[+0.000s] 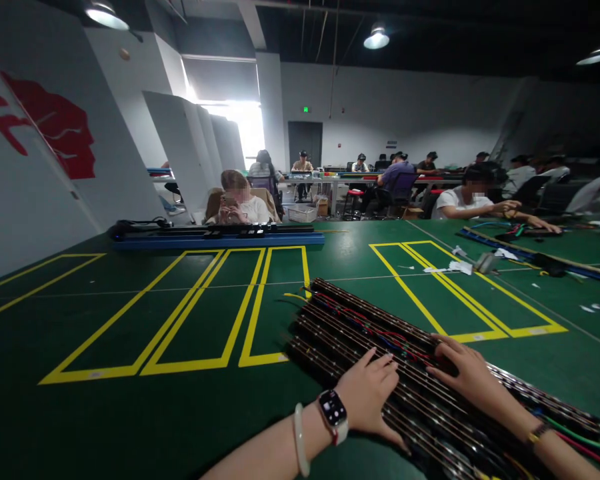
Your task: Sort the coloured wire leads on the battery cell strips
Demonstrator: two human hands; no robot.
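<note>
Long dark strips [330, 337] with metal edges and rows of bright dots lie side by side at a slant in front of me. Red and blue wires [363, 325] run along them. My left hand [367, 393] rests on the nearer strips, fingers stretched out and thumb spread away. Further right, my right hand [463, 370] lies over the far strips, its thumb apart from its bent fingers. Neither hand visibly grips a strip. Part of the strips is hidden under both hands, and their near ends run out of view at the lower right.
The green table [180, 420] carries yellow taped outlines [150, 367]. A blue rail with black parts [220, 241] lies along the far edge. White scraps [460, 267] and another long strip [535, 253] are at the right, near a seated person [460, 203]. Another person [253, 208] sits opposite.
</note>
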